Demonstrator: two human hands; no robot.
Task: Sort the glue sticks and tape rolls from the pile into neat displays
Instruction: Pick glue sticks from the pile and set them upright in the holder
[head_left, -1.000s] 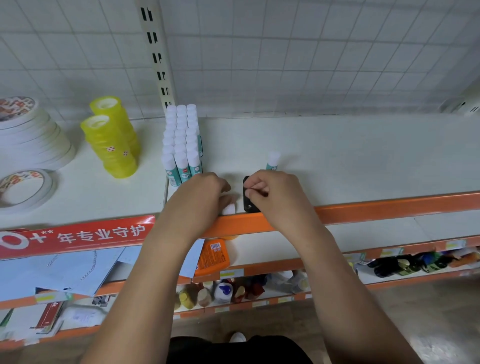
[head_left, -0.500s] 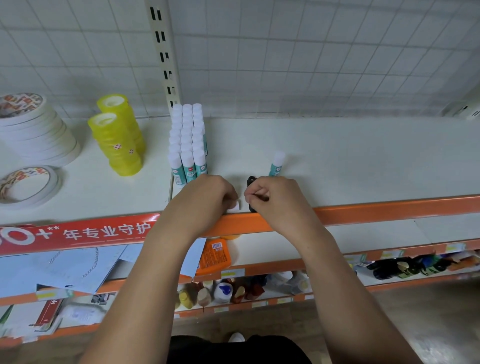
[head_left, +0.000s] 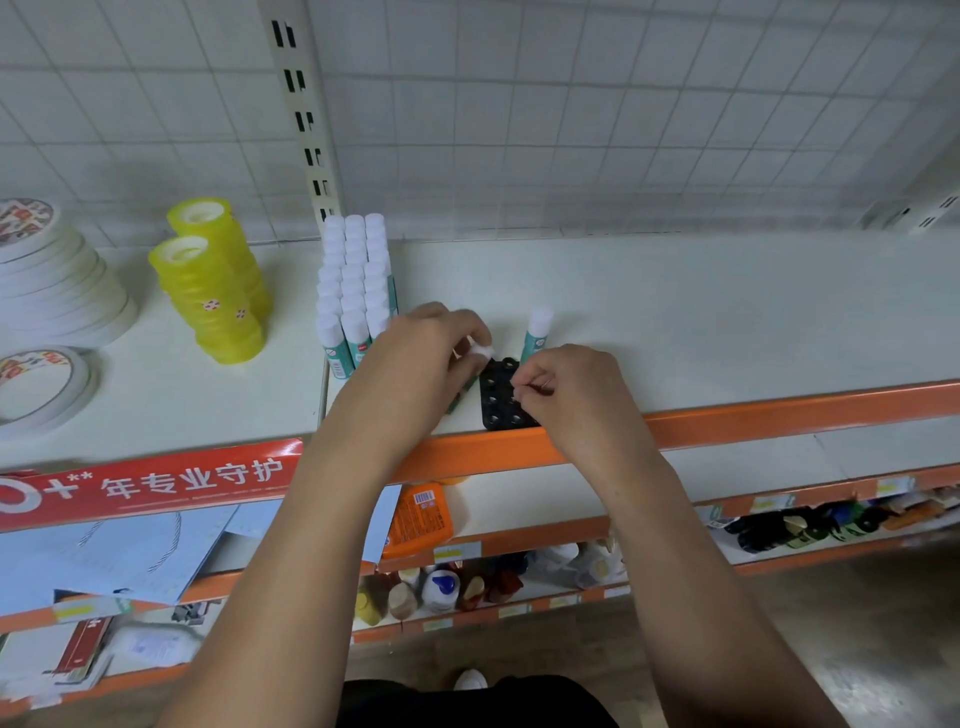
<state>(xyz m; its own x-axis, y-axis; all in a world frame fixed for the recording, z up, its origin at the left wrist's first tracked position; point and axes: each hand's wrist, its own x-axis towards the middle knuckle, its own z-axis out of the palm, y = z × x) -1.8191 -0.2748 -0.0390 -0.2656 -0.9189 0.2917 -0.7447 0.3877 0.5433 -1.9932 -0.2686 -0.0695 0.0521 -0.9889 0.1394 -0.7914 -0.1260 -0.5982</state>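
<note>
My left hand (head_left: 415, 364) is closed around a glue stick (head_left: 480, 353) whose white cap pokes out past my fingers, its green body slanting down under my palm. My right hand (head_left: 566, 395) pinches the right edge of a flat black holed tray (head_left: 498, 397) that lies at the shelf's front edge. One glue stick (head_left: 535, 332) stands alone just behind the tray. A neat block of upright white-capped glue sticks (head_left: 353, 280) stands to the left. Two stacks of yellow tape rolls (head_left: 213, 280) and a stack of white tape rolls (head_left: 57, 280) stand further left.
The white shelf (head_left: 701, 322) has an orange front lip (head_left: 779, 410) and a wire-grid back wall. A single white tape roll (head_left: 36, 384) lies flat at the far left. A red banner hangs below. Lower shelves hold papers, bottles and an orange box.
The black tray was held on edge; now it lies flat on the shelf, showing its holes. My left hand has lifted slightly with the glue stick, its cap now visible.
</note>
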